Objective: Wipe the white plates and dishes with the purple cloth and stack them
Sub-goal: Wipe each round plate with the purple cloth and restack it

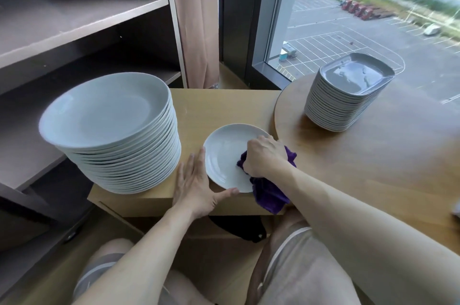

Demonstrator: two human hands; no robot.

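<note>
Purple cloth (268, 195) gripped by right hand (265, 156) wipes the small plate (224, 150), open left hand (194, 186) steadies; stacking probably next

Single white plate (224, 155) lying flat, purple cloth (268, 192) bunched over its right side; tall round-plate stack (112, 130) just left, squarish dish stack (348, 95) well apart, right.
</note>
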